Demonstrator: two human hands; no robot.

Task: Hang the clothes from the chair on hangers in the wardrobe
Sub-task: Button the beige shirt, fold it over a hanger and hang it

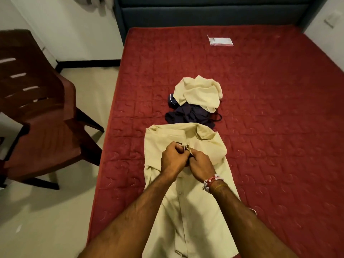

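Red mattress (270, 127): cream shirt (188, 216) is laid flat along it, collar at the far end | left grip (174, 160) and right grip (202, 164) are set side by side, touching; shirt fabric just below the collar is pinched by both | beyond the collar: crumpled cream garment (199, 94) is heaped on dark garment (189, 115); brown chair (46, 138) is seen at left

no readable text, packet (220, 41) on the mattress (279, 108) too blurred to read
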